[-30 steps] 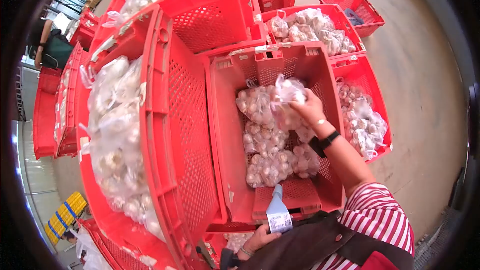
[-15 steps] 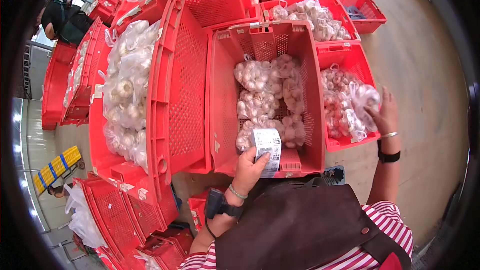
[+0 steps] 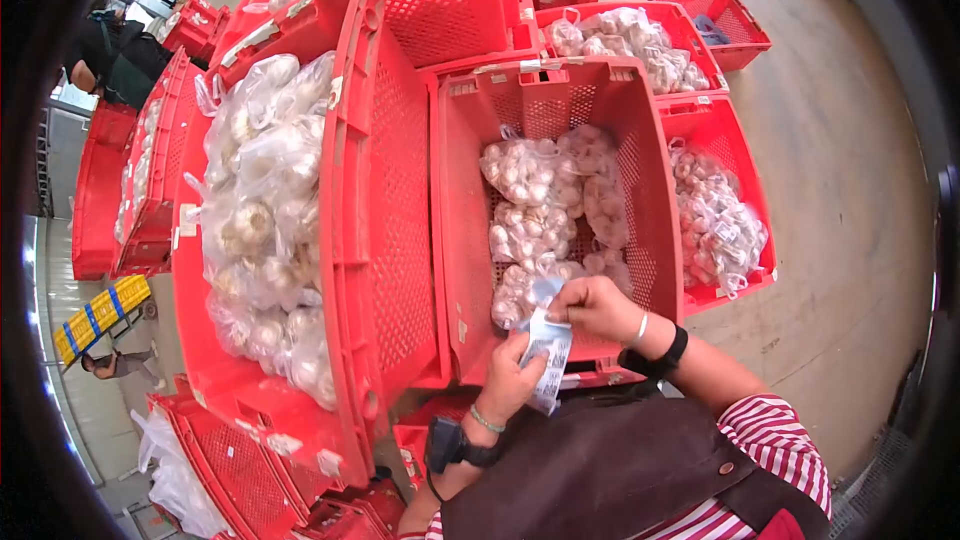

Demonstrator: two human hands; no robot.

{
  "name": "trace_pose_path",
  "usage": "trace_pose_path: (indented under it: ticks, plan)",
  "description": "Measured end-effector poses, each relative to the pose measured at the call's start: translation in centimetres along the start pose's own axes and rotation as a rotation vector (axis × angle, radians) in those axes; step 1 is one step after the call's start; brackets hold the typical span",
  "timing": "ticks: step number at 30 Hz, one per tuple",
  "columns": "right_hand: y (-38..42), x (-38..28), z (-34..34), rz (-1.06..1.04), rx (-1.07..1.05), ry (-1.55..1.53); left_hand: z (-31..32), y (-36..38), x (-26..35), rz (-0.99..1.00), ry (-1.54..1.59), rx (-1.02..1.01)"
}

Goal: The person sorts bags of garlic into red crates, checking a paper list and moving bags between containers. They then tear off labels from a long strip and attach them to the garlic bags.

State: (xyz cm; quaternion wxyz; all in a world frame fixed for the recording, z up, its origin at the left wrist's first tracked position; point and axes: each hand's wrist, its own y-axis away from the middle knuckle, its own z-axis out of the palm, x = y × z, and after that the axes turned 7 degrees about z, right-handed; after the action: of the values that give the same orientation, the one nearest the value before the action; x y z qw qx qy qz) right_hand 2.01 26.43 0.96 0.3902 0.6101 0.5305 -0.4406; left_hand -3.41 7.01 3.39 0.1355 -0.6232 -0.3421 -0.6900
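Observation:
Low in the middle, my left hand [image 3: 508, 380] grips a strip of printed labels [image 3: 547, 365] between thumb and fingers. My right hand [image 3: 598, 312] pinches the upper end of the same strip, close beside my left fingers. Both hands are over the near edge of a deep red crate [image 3: 455, 240], in which clear bags of garlic [image 3: 535, 180] lie on the bottom. To the right, a smaller red crate [image 3: 735, 130] holds more bagged garlic [image 3: 712, 215].
A tall red crate [image 3: 345, 230] full of bagged garlic [image 3: 262, 220] stands at the left. More red crates are behind and at lower left. A person [image 3: 120, 50] bends at upper left; another person [image 3: 118, 365] is by a yellow slatted load [image 3: 100, 318].
My right hand has left the garlic bag in the right crate and come to the label strip. That bag now rests among the others. The view has shifted slightly.

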Motion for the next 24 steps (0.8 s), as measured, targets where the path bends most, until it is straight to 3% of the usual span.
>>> trace_pose_path:
  ticks: [2,4,6,7,9,13,15,18,24]
  plan:
    - [-3.1,5.9,0.7,0.816,-0.024,-0.702,-1.6,0.2,-0.4,-0.107,0.074,-0.012]
    - [-7.2,12.8,0.9,0.801,0.379,-0.775,-3.1,0.7,-1.3,-0.205,0.135,-0.047]
    - [-11.0,19.4,0.1,0.773,0.562,-0.194,-4.4,1.6,-3.4,-0.250,0.160,-0.082]
    - [-12.6,20.7,0.0,0.781,0.565,-0.190,-4.9,1.6,-3.2,-0.298,0.145,-0.104]
    - [-15.8,23.1,0.9,0.306,0.860,0.312,-5.9,2.1,-4.3,-0.368,0.140,-0.140]
    - [-18.6,26.5,2.9,0.246,0.853,0.426,-6.8,2.2,-6.3,-0.371,0.084,-0.159]
    - [-18.3,27.4,4.0,0.268,0.628,0.463,-7.0,2.6,-7.1,-0.399,0.224,-0.108]
    - [-16.9,26.4,4.9,0.125,0.600,0.543,-7.2,2.6,-7.4,-0.413,0.249,-0.110]
    - [-17.1,24.9,3.4,0.169,0.580,0.486,-5.8,2.3,-6.9,-0.379,0.255,-0.125]
